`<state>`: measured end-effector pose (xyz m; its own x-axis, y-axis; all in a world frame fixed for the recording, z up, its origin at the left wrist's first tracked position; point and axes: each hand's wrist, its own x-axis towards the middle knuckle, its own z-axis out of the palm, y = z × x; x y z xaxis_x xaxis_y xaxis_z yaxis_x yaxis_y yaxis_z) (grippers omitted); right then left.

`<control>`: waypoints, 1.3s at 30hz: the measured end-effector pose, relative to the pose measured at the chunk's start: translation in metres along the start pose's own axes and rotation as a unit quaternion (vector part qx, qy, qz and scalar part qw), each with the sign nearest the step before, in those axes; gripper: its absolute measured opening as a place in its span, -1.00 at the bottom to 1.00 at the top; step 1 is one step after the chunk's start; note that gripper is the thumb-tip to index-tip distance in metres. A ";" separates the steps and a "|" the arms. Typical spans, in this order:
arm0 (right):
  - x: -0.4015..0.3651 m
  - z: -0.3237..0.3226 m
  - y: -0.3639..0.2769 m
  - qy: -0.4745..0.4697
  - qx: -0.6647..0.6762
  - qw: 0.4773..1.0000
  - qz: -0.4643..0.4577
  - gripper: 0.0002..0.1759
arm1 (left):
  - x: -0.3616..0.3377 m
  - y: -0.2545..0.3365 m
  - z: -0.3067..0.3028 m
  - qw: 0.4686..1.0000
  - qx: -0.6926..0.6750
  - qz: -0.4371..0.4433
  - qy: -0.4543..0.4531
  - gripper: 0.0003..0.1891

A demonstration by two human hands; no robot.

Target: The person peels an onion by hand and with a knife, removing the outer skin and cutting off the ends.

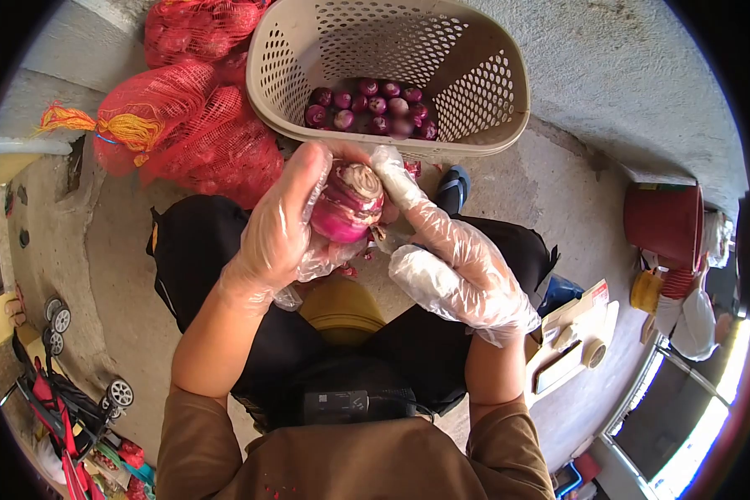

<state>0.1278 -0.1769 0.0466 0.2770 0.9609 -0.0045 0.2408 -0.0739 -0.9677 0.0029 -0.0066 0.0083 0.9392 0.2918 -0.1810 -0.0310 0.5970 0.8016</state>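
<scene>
Between my two hands is a red onion (342,212) with its root end turned up and some papery skin loose at its edge. My left hand (279,225), in a clear plastic glove, is wrapped round its left side. At its upper right, my right hand (454,250), gloved too, touches the onion with its fingertips; the fingers are bent and I cannot make out whether they pinch skin. Beyond my hands, a beige perforated basket (267,75) holds several purple onions (377,106) at its bottom.
Red mesh sacks (175,108) of onions lie left of the basket. A yellow container (339,307) is between my knees. Cardboard pieces (567,342) lie at the right, with a dark red bin (662,218) beyond. A folded stroller (54,400) stands at lower left.
</scene>
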 end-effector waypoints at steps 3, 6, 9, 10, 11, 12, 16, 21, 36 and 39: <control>-0.001 0.000 0.000 -0.008 0.042 0.999 0.015 -0.32 | -0.002 -0.005 -0.005 1.000 -0.007 0.001 -0.013 -0.46; -0.002 0.004 0.006 0.004 0.063 0.998 -0.006 -0.34 | -0.001 -0.018 -0.009 0.987 0.108 0.119 0.004 -0.42; -0.004 0.002 0.008 -0.006 0.088 0.996 0.006 -0.35 | 0.005 -0.035 -0.009 0.926 0.249 0.283 0.033 -0.40; -0.005 0.001 0.008 -0.010 0.086 0.996 0.010 -0.36 | 0.004 -0.034 -0.012 0.922 0.260 0.284 0.023 -0.46; -0.005 0.001 0.007 -0.013 0.084 0.996 0.015 -0.36 | 0.003 -0.033 -0.014 0.919 0.271 0.286 0.012 -0.48; -0.005 0.001 0.007 -0.011 0.069 0.997 0.013 -0.36 | -0.002 -0.024 -0.022 0.940 0.248 0.235 -0.018 -0.39; 0.000 -0.001 0.008 0.006 0.011 1.000 -0.028 -0.37 | -0.004 -0.001 -0.018 0.992 0.092 0.062 -0.058 -0.21; 0.000 0.002 0.007 0.000 0.035 0.999 -0.007 -0.35 | -0.003 0.003 -0.008 0.997 -0.055 -0.045 -0.037 -0.18; -0.002 0.001 0.005 -0.015 0.105 0.994 0.004 -0.32 | -0.002 0.006 -0.009 0.998 0.030 -0.030 -0.054 -0.31; -0.006 0.001 0.005 -0.023 0.150 0.987 0.044 -0.34 | -0.002 0.006 -0.012 0.997 0.035 -0.030 -0.059 -0.31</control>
<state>0.1265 -0.1826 0.0416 0.2406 0.9659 -0.0957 -0.0713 -0.0808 -0.9942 -0.0028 0.0054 0.0069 0.9724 0.1653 -0.1645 0.0460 0.5554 0.8303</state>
